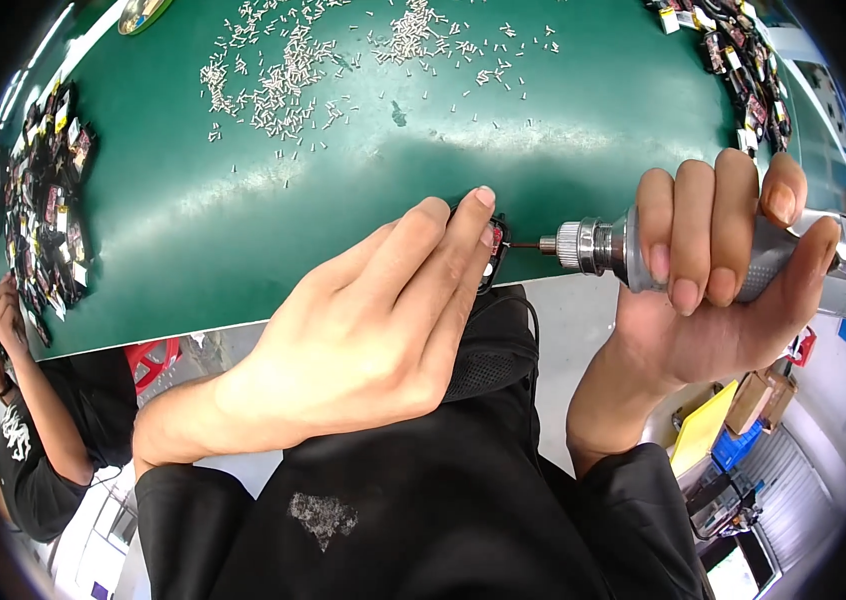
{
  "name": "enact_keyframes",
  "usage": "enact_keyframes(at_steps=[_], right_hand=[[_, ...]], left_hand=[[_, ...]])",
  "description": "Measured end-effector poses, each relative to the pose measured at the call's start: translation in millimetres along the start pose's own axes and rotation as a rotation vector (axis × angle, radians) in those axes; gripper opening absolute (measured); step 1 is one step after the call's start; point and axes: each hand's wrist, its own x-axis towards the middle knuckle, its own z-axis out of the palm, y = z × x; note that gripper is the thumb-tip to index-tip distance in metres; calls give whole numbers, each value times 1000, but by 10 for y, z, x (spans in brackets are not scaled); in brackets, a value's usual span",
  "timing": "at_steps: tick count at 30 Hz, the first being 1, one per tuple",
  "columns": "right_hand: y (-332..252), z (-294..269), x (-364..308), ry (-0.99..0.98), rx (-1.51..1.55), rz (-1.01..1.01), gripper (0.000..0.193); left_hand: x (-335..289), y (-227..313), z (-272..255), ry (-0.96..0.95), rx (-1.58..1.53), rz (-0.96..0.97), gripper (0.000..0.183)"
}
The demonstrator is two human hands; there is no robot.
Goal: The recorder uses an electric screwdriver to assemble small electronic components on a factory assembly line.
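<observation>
My right hand (708,265) is wrapped round a silver-grey electric screwdriver (598,247) held level, its thin bit pointing left. The bit's tip meets, or nearly meets, the right side of a small black device (499,262) with a red part on it. My left hand (363,320) is closed over that device at the table's near edge, fingers pressed together. The fingers hide most of the device, so its full shape does not show. Many small silver screws (293,85) lie scattered across the far part of the green table (173,235).
Piles of black devices with white and yellow labels lie at the left (48,205) and the far right (748,75). A round dish (141,14) stands at the far left. Another person's hand (9,315) touches the left pile. Cardboard boxes (758,400) stand at lower right.
</observation>
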Motion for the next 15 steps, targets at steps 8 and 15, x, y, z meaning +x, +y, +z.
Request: enact_keyframes(at_steps=[8, 15], right_hand=[[33, -16, 37, 28, -15, 50, 29], [31, -47, 52, -18, -40, 76, 28]], left_hand=[[-12, -33, 50, 66, 25, 17, 46], [-16, -14, 75, 86, 17, 16, 46]])
